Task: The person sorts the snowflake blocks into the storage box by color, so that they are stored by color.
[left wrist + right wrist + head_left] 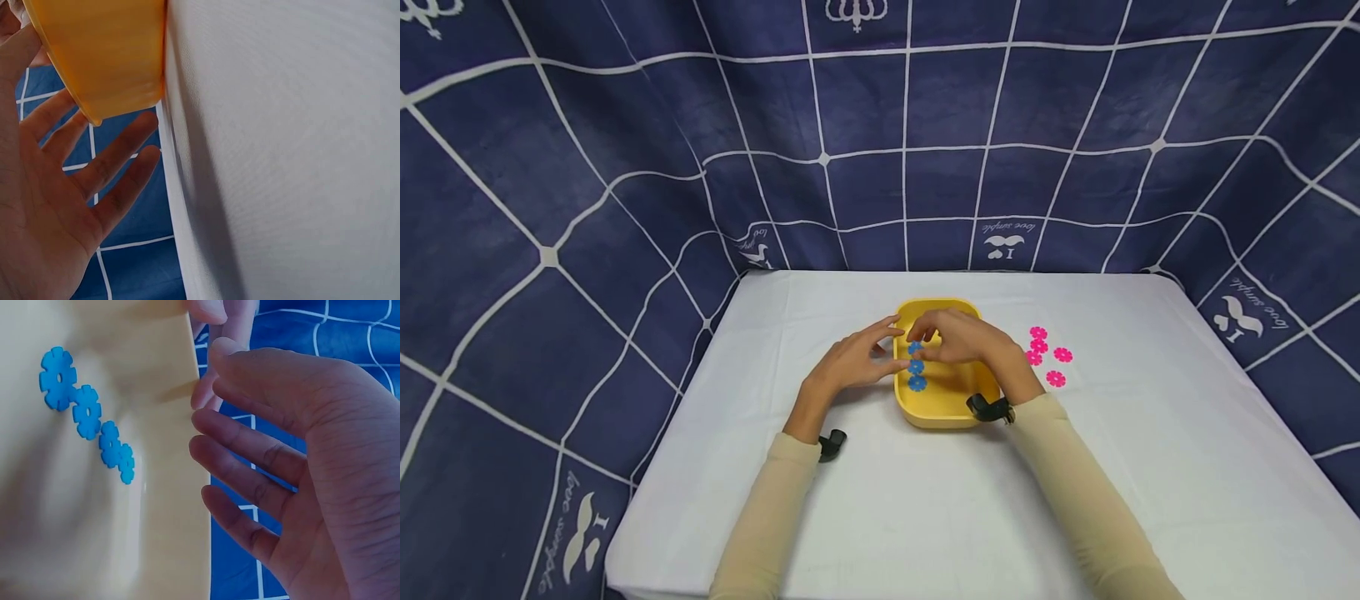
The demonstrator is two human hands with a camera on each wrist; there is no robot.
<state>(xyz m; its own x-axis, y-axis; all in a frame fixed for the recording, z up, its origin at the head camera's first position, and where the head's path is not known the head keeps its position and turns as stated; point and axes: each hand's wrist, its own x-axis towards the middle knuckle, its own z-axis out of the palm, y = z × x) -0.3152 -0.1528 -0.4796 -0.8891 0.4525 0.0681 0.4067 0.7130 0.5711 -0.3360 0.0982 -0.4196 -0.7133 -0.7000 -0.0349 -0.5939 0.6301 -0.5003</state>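
A yellow plastic bin [943,404] sits on the table with a row of several blue notched plastic discs [917,367] inside, near its left wall. In the right wrist view the blue discs [86,412] run in a line, edges touching or overlapping. My left hand [853,358] is at the bin's left rim; its fingers [119,150] are spread beside the wall, gripping nothing visible. Over the bin hovers my right hand [962,335], its fingers [250,469] loosely bent and nothing seen between them. In the head view it partly hides the bin's interior.
Several pink notched discs [1056,379] lie on the white-covered table [910,517] to the right of the bin. A dark blue gridded curtain [865,183] stands along the back and both sides. Black straps with cameras are on both wrists.
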